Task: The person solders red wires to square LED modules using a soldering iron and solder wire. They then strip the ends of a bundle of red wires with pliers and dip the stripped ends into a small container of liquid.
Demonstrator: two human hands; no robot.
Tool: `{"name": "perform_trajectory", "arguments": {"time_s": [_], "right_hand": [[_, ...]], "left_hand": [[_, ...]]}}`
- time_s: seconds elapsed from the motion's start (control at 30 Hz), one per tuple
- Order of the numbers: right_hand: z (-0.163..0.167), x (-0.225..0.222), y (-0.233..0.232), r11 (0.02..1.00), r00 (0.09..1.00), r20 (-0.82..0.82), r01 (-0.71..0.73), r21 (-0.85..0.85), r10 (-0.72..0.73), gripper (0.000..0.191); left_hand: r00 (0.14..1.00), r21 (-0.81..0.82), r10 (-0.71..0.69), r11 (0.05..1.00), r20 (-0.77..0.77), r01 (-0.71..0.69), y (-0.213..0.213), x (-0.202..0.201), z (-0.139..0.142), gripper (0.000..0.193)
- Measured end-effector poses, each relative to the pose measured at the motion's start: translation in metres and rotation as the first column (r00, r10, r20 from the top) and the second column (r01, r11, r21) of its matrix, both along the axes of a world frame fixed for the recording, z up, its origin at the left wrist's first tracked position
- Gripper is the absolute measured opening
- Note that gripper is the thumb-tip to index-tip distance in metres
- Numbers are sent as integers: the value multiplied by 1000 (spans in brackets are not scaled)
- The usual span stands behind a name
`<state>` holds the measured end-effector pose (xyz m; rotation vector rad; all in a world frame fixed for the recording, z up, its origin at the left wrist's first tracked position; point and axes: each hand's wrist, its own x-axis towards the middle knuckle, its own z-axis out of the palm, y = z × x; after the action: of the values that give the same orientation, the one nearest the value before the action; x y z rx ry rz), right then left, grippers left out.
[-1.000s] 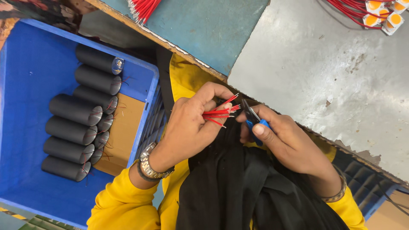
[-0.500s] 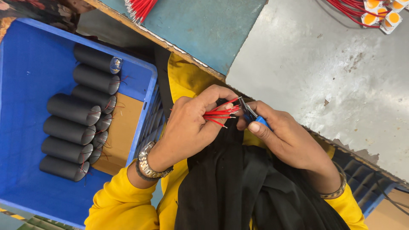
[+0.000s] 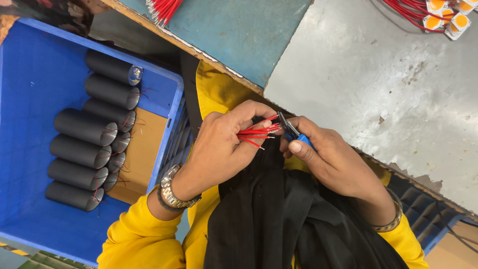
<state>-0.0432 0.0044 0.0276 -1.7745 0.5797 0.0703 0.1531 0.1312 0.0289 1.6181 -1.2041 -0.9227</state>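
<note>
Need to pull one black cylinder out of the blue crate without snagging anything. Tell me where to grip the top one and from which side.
Grip the top black cylinder around its bare matte middle, coming down from above. It lies on its side at the end of the row, so its far flank faces open blue crate floor, leaving finger room. I would avoid its right end: the shiny cap there seems to carry thin red leads.

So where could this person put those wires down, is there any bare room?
The grey bench top is bare between the red wires with orange parts and the hands. The blue crate has bare floor on the side away from its black cylinders. It is crowded at the lap, where the left hand pinches red wires against the right hand's cutters.
</note>
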Motion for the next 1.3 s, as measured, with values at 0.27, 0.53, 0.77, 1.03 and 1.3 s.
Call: {"name": "perform_trajectory", "arguments": {"time_s": [0.27, 0.53, 0.77, 1.03, 1.3], "right_hand": [[-1, 2, 2, 1000, 999, -49, 24, 3, -24, 29], [-7, 0, 9, 979, 995, 0, 94, 180, -96, 28], [2, -14, 5, 975, 993, 64, 82, 204, -97, 32], [-1, -17, 1, 977, 997, 34, 58, 206, -66, 36], [-3, -16, 0, 983, 997, 61, 31, 180, -43, 35]], "left_hand": [[998, -86, -23, 996, -58, 18, 3, 0, -3, 28], [989, 43, 65, 997, -133, -60, 4, 2, 1, 31], [1000, 52, 22, 998, -1, -22, -2, -1, 2, 13], [999, 57, 7, 998, -33, -5, -2, -3, 1, 12], [994, 64, 22, 998, -111, -15, -2, -5, -1, 15]]}}
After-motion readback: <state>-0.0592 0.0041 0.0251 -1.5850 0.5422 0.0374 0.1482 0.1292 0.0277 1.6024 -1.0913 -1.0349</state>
